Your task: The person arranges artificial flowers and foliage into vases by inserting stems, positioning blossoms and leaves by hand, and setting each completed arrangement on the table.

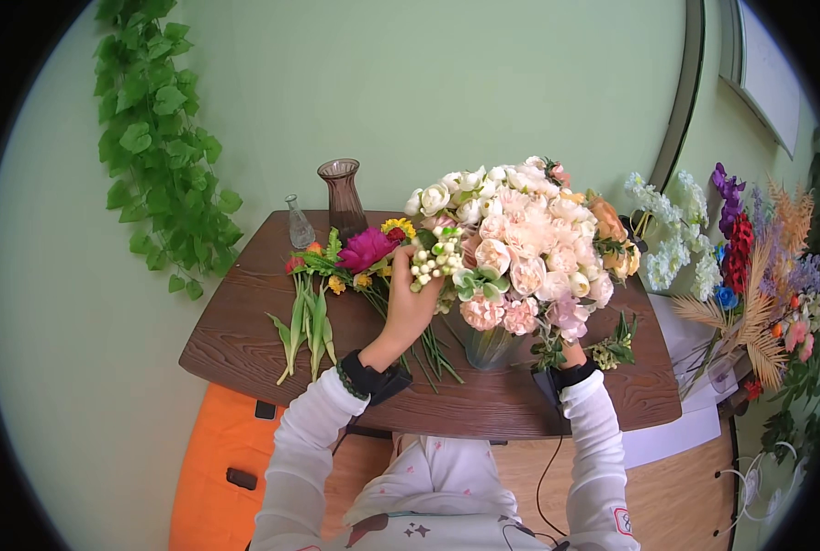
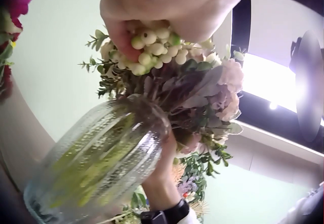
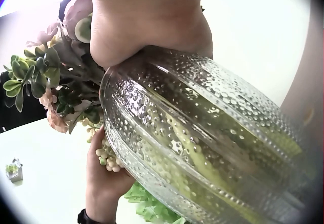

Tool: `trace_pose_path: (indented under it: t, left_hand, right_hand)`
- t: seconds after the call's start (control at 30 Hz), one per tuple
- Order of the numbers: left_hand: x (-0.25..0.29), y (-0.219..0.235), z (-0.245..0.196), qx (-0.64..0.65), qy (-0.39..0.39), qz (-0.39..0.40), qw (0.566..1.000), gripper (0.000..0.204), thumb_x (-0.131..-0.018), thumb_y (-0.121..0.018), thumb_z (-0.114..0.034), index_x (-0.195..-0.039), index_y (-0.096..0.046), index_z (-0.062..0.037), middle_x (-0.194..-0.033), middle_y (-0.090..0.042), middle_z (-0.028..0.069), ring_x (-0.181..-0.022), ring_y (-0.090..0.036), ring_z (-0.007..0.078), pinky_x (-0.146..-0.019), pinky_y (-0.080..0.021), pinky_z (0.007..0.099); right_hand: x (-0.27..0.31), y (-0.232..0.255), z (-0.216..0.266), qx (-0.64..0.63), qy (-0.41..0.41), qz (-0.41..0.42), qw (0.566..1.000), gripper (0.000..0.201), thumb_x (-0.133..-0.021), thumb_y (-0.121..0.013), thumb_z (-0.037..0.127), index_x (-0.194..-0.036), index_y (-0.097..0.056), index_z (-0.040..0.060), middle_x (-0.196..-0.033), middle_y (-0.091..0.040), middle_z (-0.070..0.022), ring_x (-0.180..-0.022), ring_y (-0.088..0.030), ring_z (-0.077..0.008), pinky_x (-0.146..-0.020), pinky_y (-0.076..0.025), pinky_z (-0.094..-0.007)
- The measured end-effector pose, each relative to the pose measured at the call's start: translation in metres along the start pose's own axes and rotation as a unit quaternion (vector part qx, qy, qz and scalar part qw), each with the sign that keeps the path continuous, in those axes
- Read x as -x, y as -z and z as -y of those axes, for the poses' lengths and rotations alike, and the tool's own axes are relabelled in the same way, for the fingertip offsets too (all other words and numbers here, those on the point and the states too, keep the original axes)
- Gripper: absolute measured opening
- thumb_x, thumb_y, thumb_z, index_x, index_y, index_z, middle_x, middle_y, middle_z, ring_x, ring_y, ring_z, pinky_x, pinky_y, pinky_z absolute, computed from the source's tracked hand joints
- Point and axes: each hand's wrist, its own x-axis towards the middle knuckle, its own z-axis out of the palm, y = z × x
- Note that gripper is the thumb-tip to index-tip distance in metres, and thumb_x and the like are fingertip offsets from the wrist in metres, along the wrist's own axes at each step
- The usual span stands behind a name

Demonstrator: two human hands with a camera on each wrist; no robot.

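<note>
With the right hand (image 3: 152, 21), holds the ribbed glass vase (image 1: 492, 349) near the rim, mouth up and long axis roughly upright, on the dark wooden table (image 1: 231, 326). Shows clear, bead-textured glass with green stems (image 3: 190, 150) inside, below a full bouquet (image 1: 529, 239) of blush and white blooms. With the left hand (image 1: 412, 298), apart from the right, pinches cream berries (image 1: 437, 262) at the bouquet's left.

Bright, with fisheye-warped dark edges.

Green vine (image 1: 157, 138) on wall (image 1: 428, 83); dark object (image 1: 242, 478) on orange cloth (image 1: 209, 519).
</note>
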Motion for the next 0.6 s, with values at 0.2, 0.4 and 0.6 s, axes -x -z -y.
trace_pose_path:
  t: [0.2,0.4,0.6]
  left_hand:
    - [0.004,-0.021,-0.028,-0.176,-0.135,-0.019,0.975,0.060,-0.068,-0.062,0.006,-0.116,-0.027,-0.0029,-0.107,-0.041,0.0115,-0.098,-0.046,0.0192,-0.086,-0.038,0.0307]
    - [0.004,-0.024,-0.036,-0.197,-0.277,0.001,0.941,0.080,-0.056,-0.078,-0.012,-0.116,-0.027,-0.0014,-0.111,-0.036,0.0174,-0.104,-0.041,0.0307,-0.089,-0.034,0.0393]
    - [-0.013,0.005,-0.025,-0.345,-0.374,0.039,0.860,0.047,-0.068,-0.070,-0.033,-0.102,-0.052,-0.0058,-0.113,-0.043,0.0122,-0.106,-0.041,0.0286,-0.087,-0.032,0.0390]
  right_hand:
    - [0.011,-0.008,-0.002,0.014,-0.003,-0.001,1.000,0.036,-0.081,-0.053,0.013,-0.115,-0.048,0.0031,-0.111,-0.053,-0.0088,-0.101,-0.050,-0.0223,-0.087,-0.040,-0.0333]
    - [-0.004,-0.014,0.009,0.031,-0.005,-0.012,0.999,0.036,-0.081,-0.054,0.013,-0.115,-0.048,0.0031,-0.111,-0.053,-0.0088,-0.101,-0.050,-0.0223,-0.087,-0.040,-0.0334]
    - [-0.006,-0.012,0.009,0.044,0.001,-0.010,0.999,0.036,-0.081,-0.054,0.013,-0.115,-0.048,0.0032,-0.110,-0.053,-0.0088,-0.101,-0.050,-0.0224,-0.087,-0.040,-0.0335]
